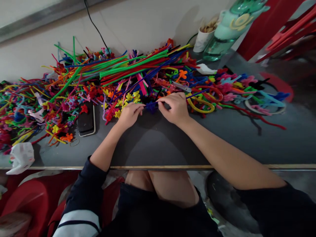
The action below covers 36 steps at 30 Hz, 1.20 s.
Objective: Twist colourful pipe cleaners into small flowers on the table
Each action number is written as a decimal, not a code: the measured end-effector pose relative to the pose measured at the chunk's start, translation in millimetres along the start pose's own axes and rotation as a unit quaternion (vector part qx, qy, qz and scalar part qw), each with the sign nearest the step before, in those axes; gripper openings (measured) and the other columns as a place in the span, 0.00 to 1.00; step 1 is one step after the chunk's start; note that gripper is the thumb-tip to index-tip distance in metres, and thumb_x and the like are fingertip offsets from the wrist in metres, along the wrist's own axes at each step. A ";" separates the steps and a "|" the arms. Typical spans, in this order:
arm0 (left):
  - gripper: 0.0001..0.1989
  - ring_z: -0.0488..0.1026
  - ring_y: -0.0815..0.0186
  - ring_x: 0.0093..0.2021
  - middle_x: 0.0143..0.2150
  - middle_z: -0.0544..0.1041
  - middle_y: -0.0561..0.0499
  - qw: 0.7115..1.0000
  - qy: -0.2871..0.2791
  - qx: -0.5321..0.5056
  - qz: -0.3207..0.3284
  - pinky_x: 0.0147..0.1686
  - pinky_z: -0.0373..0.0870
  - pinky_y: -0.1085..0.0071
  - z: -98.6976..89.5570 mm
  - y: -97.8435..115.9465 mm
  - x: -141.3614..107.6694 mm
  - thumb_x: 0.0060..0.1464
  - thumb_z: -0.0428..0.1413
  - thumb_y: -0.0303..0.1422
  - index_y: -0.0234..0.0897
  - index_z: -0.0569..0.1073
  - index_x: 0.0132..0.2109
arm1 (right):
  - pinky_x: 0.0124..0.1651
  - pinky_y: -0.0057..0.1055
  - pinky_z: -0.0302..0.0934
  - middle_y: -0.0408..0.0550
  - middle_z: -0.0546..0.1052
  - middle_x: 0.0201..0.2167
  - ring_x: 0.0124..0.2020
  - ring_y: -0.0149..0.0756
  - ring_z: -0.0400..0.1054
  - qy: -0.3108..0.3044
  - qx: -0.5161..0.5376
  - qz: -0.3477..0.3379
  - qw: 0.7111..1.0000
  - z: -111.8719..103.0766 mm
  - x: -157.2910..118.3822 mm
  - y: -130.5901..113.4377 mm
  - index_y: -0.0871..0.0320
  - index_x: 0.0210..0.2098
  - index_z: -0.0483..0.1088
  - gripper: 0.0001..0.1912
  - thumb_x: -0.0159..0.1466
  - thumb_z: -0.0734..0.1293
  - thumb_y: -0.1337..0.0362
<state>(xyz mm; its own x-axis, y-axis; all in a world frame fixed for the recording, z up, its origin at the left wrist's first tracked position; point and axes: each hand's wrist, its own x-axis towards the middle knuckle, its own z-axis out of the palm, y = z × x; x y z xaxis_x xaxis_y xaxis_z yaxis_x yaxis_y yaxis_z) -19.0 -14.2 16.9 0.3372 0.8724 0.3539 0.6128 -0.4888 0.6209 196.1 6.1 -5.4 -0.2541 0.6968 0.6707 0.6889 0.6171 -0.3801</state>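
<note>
Between my two hands, a dark blue-purple pipe cleaner (151,104) is stretched above the grey table. My left hand (130,114) pinches its left part, and my right hand (174,107) pinches it a short way to the right, with thumb and fingers pressed together. A length of it sticks out to the right past my right hand. Just beyond my hands lies a heap of colourful pipe cleaners (133,67), with small yellow flower shapes (130,98) near my left hand. Scissors (182,87) with their blades showing lie behind my right hand.
A phone (86,121) lies left of my hands. At the back right stand a green bottle (221,41) and a white cup (202,39) of sticks. White crumpled plastic (22,156) sits at the front left edge. A headband ring (265,107) lies at the right.
</note>
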 end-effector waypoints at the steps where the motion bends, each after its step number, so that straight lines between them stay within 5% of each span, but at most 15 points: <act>1: 0.12 0.72 0.68 0.31 0.25 0.76 0.52 0.999 -0.005 -0.028 -0.020 0.38 0.67 0.71 1.2 -0.2 0.1 0.63 0.50 0.31 0.36 0.78 0.41 | 0.46 0.43 0.55 0.47 0.80 0.30 0.35 0.42 0.71 0.002 -0.003 0.001 1.000 -1.2 0.4 -1.2 0.53 0.34 0.75 0.13 0.66 0.59 0.61; 5: 0.16 0.66 0.73 0.23 0.20 0.71 0.55 0.980 -0.039 -0.163 -0.108 0.31 0.64 0.74 6.2 1.6 0.3 0.64 0.48 0.37 0.34 0.76 0.36 | 0.50 0.44 0.53 0.46 0.80 0.32 0.36 0.40 0.72 -0.008 -0.002 -0.016 1.000 -5.1 1.3 -4.9 0.52 0.38 0.75 0.14 0.68 0.58 0.61; 9: 0.19 0.61 0.75 0.20 0.19 0.67 0.57 0.924 -0.067 -0.341 -0.161 0.25 0.59 0.76 9.6 6.5 -0.4 0.62 0.50 0.45 0.34 0.75 0.39 | 0.49 0.41 0.55 0.47 0.81 0.34 0.36 0.39 0.73 -0.016 0.029 -0.044 0.998 -4.2 1.8 -2.2 0.54 0.38 0.75 0.15 0.69 0.58 0.58; 13: 0.21 0.64 0.75 0.24 0.24 0.70 0.55 0.861 -0.113 -0.463 -0.179 0.26 0.60 0.77 7.8 12.3 -1.6 0.52 0.60 0.49 0.35 0.74 0.42 | 0.43 0.39 0.58 0.48 0.81 0.31 0.33 0.39 0.73 -0.011 0.046 -0.041 0.998 -1.5 1.8 0.8 0.56 0.34 0.74 0.16 0.68 0.58 0.58; 16: 0.22 0.66 0.75 0.25 0.25 0.72 0.54 0.849 -0.141 -0.480 -0.170 0.28 0.62 0.76 6.4 14.0 -1.9 0.46 0.65 0.49 0.35 0.74 0.39 | 0.40 0.37 0.60 0.49 0.80 0.30 0.32 0.39 0.73 -0.026 0.049 -0.047 0.997 -1.3 -0.1 -1.8 0.57 0.33 0.74 0.15 0.68 0.58 0.60; 30: 0.21 0.73 0.70 0.31 0.29 0.77 0.51 0.906 -0.045 -0.399 -0.132 0.35 0.71 0.71 18.7 2.6 -0.9 0.49 0.62 0.49 0.37 0.80 0.42 | 0.31 0.31 0.61 0.50 0.81 0.33 0.31 0.38 0.74 -0.122 0.059 -0.039 0.990 0.0 -11.9 -23.8 0.58 0.38 0.76 0.14 0.66 0.59 0.63; 36: 0.11 0.77 0.66 0.35 0.34 0.81 0.48 0.987 0.006 -0.144 -0.071 0.40 0.72 0.68 20.8 -0.9 -1.8 0.58 0.58 0.36 0.36 0.80 0.44 | 0.28 0.30 0.56 0.48 0.80 0.28 0.25 0.35 0.71 -0.116 0.071 0.017 0.991 -0.7 -11.3 -26.7 0.58 0.35 0.77 0.15 0.65 0.60 0.61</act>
<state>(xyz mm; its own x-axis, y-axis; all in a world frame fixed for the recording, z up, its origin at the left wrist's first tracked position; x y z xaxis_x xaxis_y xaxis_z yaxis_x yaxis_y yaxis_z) -5.3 -15.2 1.1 0.2542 0.9326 0.2562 0.4234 -0.3455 0.8375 181.1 -18.6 -2.4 -0.3932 0.7733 0.4974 0.6012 0.6255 -0.4973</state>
